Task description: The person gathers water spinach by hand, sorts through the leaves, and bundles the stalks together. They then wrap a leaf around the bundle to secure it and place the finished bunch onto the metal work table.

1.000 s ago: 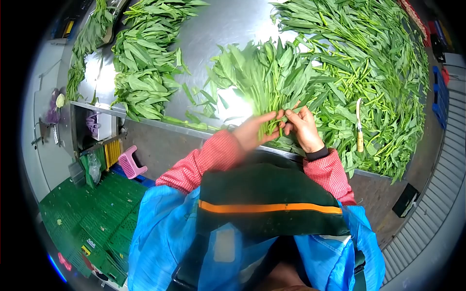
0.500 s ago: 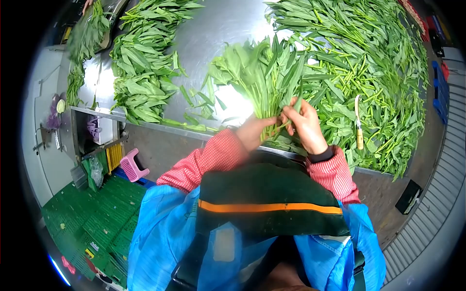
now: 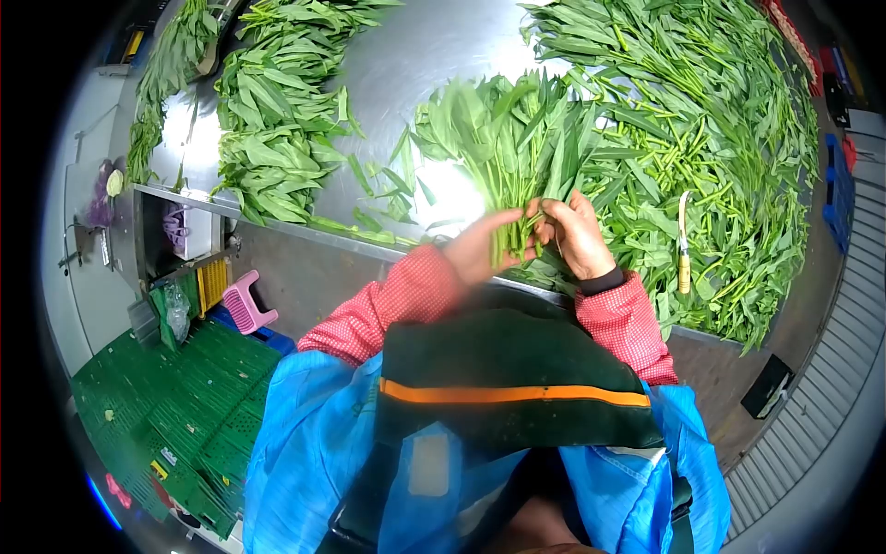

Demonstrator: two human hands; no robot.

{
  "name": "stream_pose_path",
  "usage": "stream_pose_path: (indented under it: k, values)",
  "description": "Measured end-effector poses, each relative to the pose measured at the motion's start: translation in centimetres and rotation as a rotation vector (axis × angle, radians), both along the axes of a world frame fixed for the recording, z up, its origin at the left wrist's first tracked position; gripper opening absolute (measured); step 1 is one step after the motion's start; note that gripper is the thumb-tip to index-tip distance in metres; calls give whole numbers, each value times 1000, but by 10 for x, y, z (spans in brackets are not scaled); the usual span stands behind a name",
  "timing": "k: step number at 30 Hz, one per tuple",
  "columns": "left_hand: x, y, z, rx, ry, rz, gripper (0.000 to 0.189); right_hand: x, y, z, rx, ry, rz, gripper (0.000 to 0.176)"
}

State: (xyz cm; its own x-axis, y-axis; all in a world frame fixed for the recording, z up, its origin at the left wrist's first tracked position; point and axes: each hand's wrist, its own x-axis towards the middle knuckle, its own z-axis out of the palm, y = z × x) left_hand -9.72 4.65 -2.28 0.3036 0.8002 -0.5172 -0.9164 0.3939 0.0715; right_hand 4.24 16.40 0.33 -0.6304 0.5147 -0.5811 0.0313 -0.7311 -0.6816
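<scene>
A bunch of water spinach [image 3: 512, 157] stands leaf-end away from me over the table's near edge, its cut stems pointing towards my apron. My left hand [image 3: 482, 247] is wrapped round the stems from the left. From the right, my right hand [image 3: 581, 238] pinches at the same stems with thumb and fingers; the fingertips of both hands nearly meet there. A large pile of loose water spinach [image 3: 720, 157] spreads to the right. On that pile rests a sickle-like knife [image 3: 684, 268] with a pale wooden handle and a thin curved blade.
The metal table [image 3: 392, 69] carries a row of bunched greens [image 3: 277, 129] on the left, with more greens [image 3: 171, 92] beyond at the far left. Stray leaves lie near its front edge. Below stand a pink stool [image 3: 247, 303] and green plastic crates [image 3: 157, 406].
My left fingers have loosened and extended somewhat round the stems, and the bunch has shifted slightly right. My right hand stays at the stems. The view has moved a little.
</scene>
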Motion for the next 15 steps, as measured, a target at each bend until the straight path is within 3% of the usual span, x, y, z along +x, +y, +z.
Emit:
stream_pose_path:
  k: [3, 5, 8, 9, 11, 12, 14, 15]
  values:
    - [4, 4, 11, -71, 231, -83, 31, 2, -5, 5, 126, -64, 27, 7]
    - [10, 3, 3, -37, 249, -36, 31, 3, -10, 17, 229, -97, 33, 7]
    - [11, 2, -4, -90, 294, -53, 31, 11, -21, 28, 220, -100, 127, 9]
    - [10, 3, -5, -122, 313, -75, 31, 9, -24, 45, 91, -132, 147, 10]
    - [10, -1, -9, 206, 566, -108, 32, 17, -19, 69, -8, 22, 326, 11]
    - [9, 3, -7, 79, 378, -74, 33, 25, -12, 76, -3, 105, 402, 11]
    - [6, 10, -2, -91, 132, -18, 34, 54, 11, 72, 84, 86, 130, 12]
    - [2, 12, 0, -121, 67, -12, 34, 70, 27, 55, 171, 229, 47, 18]
